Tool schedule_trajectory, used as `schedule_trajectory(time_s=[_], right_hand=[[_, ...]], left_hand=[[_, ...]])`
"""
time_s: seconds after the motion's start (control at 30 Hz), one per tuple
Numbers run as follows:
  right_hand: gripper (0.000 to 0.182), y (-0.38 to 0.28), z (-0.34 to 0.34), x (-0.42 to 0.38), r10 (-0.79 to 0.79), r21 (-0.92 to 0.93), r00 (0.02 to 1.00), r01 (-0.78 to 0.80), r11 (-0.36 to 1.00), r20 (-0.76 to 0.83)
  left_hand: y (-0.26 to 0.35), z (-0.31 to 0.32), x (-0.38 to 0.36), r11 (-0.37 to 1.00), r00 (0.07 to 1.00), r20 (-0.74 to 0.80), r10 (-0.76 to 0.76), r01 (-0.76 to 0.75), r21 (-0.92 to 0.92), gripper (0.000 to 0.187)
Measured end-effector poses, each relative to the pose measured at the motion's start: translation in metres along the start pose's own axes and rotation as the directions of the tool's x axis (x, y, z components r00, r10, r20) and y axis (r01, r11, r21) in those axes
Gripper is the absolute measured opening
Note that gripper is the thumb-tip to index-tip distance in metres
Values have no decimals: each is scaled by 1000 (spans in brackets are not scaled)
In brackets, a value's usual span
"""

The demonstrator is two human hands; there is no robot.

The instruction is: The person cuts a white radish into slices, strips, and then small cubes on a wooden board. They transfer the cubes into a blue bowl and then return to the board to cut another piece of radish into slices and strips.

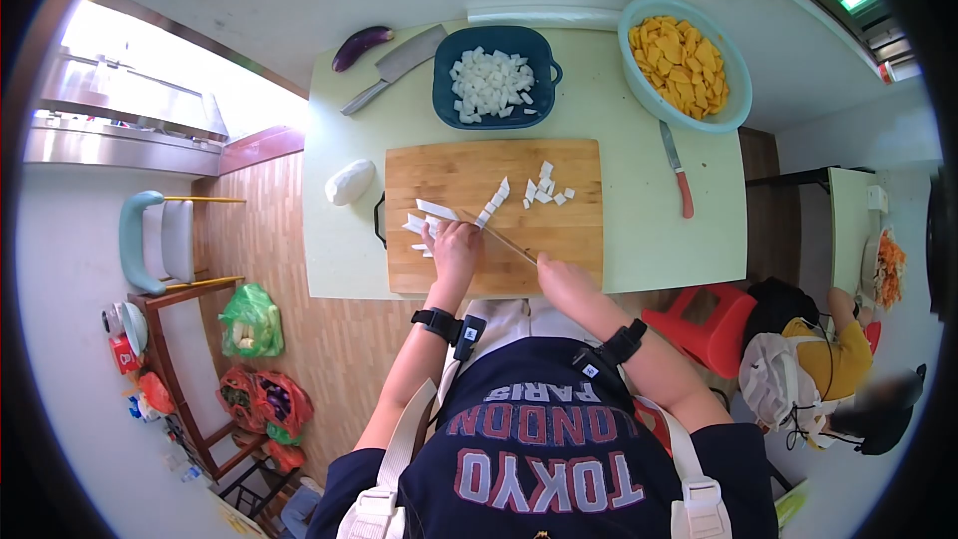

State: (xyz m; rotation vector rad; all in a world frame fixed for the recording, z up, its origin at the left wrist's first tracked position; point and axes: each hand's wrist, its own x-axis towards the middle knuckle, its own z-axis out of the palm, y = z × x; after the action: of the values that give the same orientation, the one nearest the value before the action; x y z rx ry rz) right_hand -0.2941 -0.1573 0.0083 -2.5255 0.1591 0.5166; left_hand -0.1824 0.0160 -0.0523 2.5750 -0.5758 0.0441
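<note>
On the wooden cutting board (499, 165), my left hand (456, 252) presses down on strips of white vegetable that looks like radish (437, 210), fingers bent over them. My right hand (565, 282) is closed round the handle of a kitchen knife (511, 244), whose blade slants across the board beside my left fingertips. Just beyond the blade lies a short row of cut white pieces (493, 202). Loose white cubes (545, 186) are scattered to the right of that row. A large peeled white chunk (350, 182) rests on the table left of the board.
Behind the board stand a dark blue basket (444, 90) of white cubes and a pale blue bowl (738, 90) of yellow slices. A cleaver (404, 62), an eggplant (361, 47) and a red-handled knife (678, 170) lie on the table. A red stool (704, 327) and another person (828, 364) are at right.
</note>
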Motion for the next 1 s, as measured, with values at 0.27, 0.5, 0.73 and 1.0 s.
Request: schedule_trajectory(time_s=[0.27,0.5,0.73,1.0], right_hand=[[20,23,4,12,-28,129,1000,27,991,6],[20,6,-14,-9,-49,96,988,35,995,147],[21,16,0,0,41,129,998,-47,991,50],[23,32,-4,-8,118,209,992,-106,972,-42]], left_hand=[[-10,-20,17,998,999,17,-32,33,-47,15],[-67,-35,44,988,984,109,144,-150,48,35],[-67,-43,51,993,971,209,112,-119,22,30],[-68,-41,52,966,964,104,245,-252,64,21]])
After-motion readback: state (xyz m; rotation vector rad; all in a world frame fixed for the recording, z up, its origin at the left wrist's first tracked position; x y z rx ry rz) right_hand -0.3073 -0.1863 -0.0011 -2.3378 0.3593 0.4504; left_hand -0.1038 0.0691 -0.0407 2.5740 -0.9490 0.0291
